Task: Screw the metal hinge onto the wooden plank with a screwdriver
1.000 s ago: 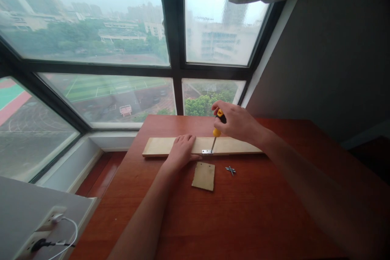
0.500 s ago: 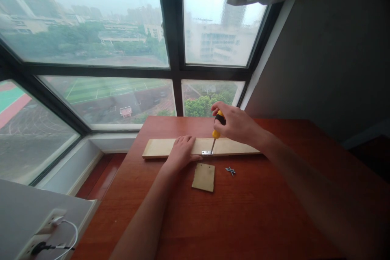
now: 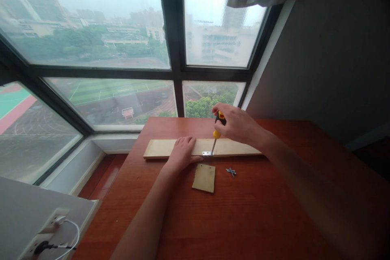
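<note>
A pale wooden board (image 3: pixel 158 148) lies lengthwise across the table. My left hand (image 3: pixel 182 154) is laid over it, fingers reaching across to the far edge and thumb along the near edge, gripping it. Beside that thumb, a small metal hinge (image 3: pixel 208 154) sits at the board's near edge. My right hand (image 3: pixel 239 122) is closed around the yellow and black handle of a screwdriver (image 3: pixel 216 134), held nearly upright with its tip down on the hinge's right part. Whether a screw is under the tip is too small to tell.
Nearer me on the reddish-brown table (image 3: pixel 243 219) lie a small tan plate (image 3: pixel 204 178) with two holes and several loose screws (image 3: pixel 230 172). A large window (image 3: pixel 173 75) stands behind the table. Plugged cables (image 3: pixel 65 233) hang at the lower left.
The view has shifted very slightly. Both hands, the screwdriver, board and hinge keep practically the same places; the right fingers have moved only a little on the handle.
</note>
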The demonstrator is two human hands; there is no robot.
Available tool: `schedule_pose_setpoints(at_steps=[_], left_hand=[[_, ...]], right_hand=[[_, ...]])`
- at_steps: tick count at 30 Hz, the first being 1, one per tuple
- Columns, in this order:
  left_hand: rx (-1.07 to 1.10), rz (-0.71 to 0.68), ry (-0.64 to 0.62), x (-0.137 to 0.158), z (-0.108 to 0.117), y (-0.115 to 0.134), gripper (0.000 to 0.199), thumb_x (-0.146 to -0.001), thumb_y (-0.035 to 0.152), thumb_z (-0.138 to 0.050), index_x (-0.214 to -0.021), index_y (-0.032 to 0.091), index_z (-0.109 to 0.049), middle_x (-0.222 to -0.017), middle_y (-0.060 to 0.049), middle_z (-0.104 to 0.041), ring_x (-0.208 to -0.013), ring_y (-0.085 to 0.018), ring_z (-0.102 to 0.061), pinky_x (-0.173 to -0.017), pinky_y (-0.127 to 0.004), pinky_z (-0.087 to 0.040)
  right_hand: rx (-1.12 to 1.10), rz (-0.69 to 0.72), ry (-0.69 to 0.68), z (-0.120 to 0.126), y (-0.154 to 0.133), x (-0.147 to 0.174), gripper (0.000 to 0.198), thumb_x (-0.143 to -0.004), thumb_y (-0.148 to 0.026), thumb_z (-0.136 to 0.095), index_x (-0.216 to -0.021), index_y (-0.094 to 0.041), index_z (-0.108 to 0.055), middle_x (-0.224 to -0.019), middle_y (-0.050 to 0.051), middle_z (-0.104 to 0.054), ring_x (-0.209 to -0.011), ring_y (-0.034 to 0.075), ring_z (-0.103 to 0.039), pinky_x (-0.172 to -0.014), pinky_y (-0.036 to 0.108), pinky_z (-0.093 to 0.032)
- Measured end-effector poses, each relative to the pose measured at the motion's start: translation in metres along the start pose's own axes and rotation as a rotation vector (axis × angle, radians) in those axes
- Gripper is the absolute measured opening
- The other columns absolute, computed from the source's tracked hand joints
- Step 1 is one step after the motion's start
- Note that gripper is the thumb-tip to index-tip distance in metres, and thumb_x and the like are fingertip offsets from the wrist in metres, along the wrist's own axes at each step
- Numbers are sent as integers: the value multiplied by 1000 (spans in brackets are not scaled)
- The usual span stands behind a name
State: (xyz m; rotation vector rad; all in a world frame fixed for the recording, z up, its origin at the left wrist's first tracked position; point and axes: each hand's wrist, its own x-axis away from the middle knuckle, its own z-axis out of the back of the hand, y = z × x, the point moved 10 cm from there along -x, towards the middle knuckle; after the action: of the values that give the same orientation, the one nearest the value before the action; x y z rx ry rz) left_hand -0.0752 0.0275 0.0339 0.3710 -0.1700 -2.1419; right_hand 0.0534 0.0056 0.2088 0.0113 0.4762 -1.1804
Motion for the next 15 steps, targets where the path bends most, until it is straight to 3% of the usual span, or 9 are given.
schedule_pose_setpoints(at_steps=[5, 8, 11, 15], left_hand=[[-9, -6, 9, 1, 2, 1, 63, -70, 52, -74, -119, 20, -50, -125, -14, -55, -118, -32, -50, -100, -42, -37], [-4, -1, 8, 1, 0, 0, 63, -70, 52, -73, -119, 21, -51, -125, -14, -55, -118, -32, -49, -100, -43, -37], [-5, 4, 7, 0, -1, -2, 63, -70, 54, -73, -119, 22, -51, -125, -14, -55, -118, -32, -50, -100, -44, -37], [-5, -4, 15, 0, 0, -1, 64, -69, 54, -73, -120, 21, -51, -125, -14, -55, -117, -32, -50, -100, -42, -37]], right_hand=[[132, -29, 26, 2, 0, -2, 25, -90, -45, -45, -87, -23, -59, -80, 3, -65, -67, 18, -56, -56, 30, -32], [62, 4, 27, -2, 0, -3, 18, -88, -34, -47, -95, -22, -59, -87, 4, -66, -72, 18, -58, -62, 30, -37], [-49, 31, 52, -3, 0, -2, 24, -81, -24, -50, -104, -21, -55, -101, 6, -65, -81, 19, -59, -70, 30, -41], [-129, 27, 99, -1, -2, 2, 18, -83, -24, -50, -99, -21, -56, -100, 6, -64, -84, 19, -58, -73, 30, -42]])
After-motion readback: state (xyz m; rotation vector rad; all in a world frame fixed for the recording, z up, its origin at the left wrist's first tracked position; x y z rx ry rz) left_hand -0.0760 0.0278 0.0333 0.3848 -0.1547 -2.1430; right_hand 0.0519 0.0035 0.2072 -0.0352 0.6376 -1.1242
